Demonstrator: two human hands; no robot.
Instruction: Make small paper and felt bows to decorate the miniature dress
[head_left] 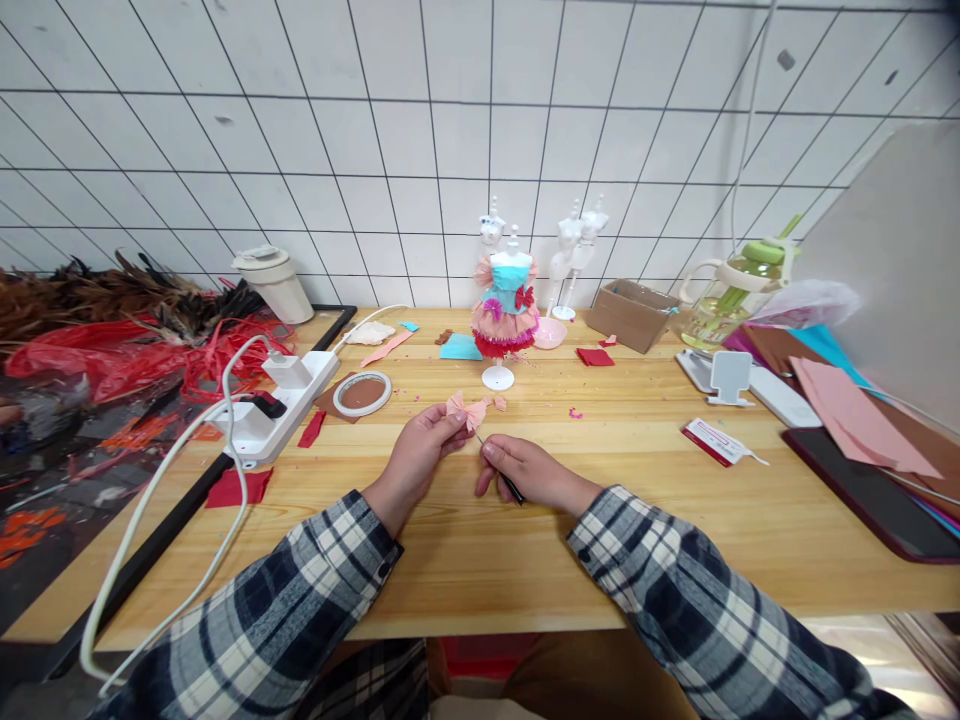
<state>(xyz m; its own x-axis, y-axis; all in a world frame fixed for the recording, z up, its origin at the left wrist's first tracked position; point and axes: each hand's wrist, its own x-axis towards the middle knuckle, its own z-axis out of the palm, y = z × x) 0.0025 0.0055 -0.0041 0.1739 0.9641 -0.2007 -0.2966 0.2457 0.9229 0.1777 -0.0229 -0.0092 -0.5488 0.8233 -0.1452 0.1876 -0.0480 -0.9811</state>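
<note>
My left hand (429,440) pinches a small pink crepe-paper bow (468,409) between thumb and fingers. My right hand (528,468) is closed around a slim tool with a black handle (513,489); its thin metal tip points at the bow's lower edge. Whether the tip touches the paper I cannot tell. Pink paper scraps (499,403) lie just beyond the bow. Behind them stands a miniature dress form (512,275) wearing a turquoise, pink and red paper dress with a red bow on it.
On the left are a white power strip (289,405) with looping cables, a roll of tape (362,394) and a white cup (274,284). Bare white mannequins (570,250), a cardboard box (632,313), a bottle (731,290), a phone stand (730,379) and pink paper sheets (855,415) stand or lie rightward.
</note>
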